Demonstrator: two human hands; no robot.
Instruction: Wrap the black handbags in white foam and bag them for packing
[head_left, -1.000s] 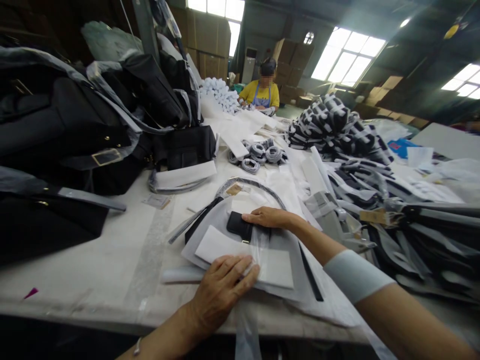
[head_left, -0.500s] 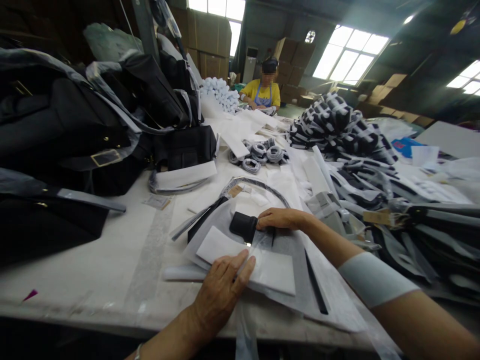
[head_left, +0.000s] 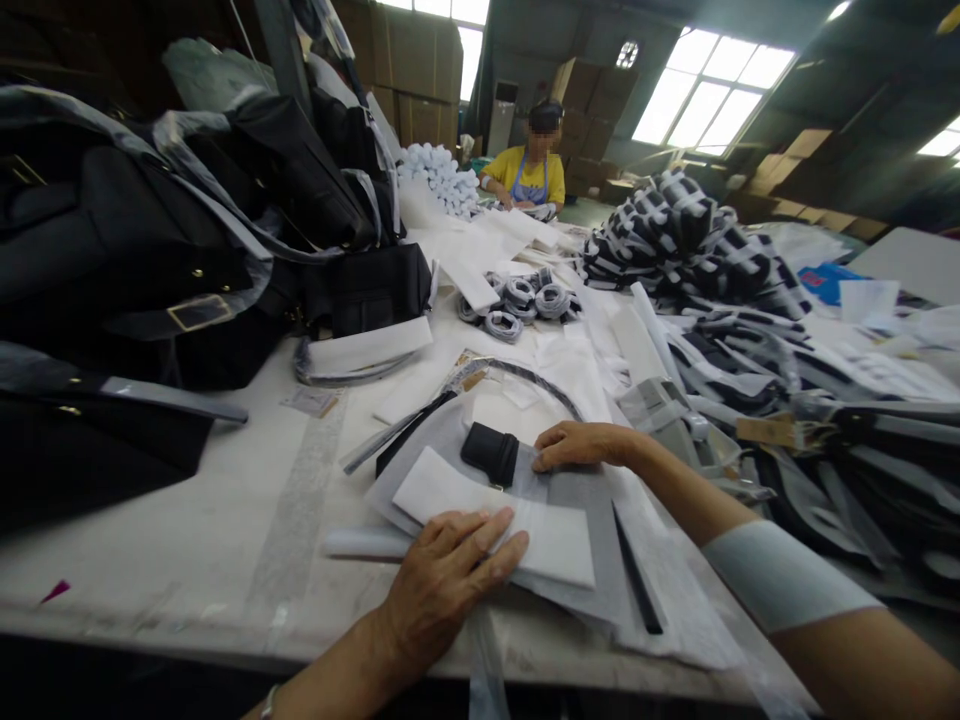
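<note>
The white table (head_left: 187,560) spans the frame, its front edge running along the bottom, just below the work. Black bags (head_left: 97,230) crowd the left; a stretch of tabletop lies between them and the work. On the right, a heap of straps (head_left: 750,370) leaves a narrower margin.

The bag (head_left: 574,490) lies at lower centre, under thin grey wrap, with black edges showing at both sides. Its curved handle (head_left: 534,374) points to the top of the frame. Across the wrap lies a smooth white sheet (head_left: 551,540), its long axis sloping down to the right.

The left hand (head_left: 442,570) is palm down on the sheet, fingers extended, gripping nothing. The right hand (head_left: 581,443) bends its fingers at the wrap beside the tab; whether it pinches anything, I cannot tell. That tab (head_left: 487,455) is matt black, slanting down to the right, with a glint of gold at its lower edge.
</note>
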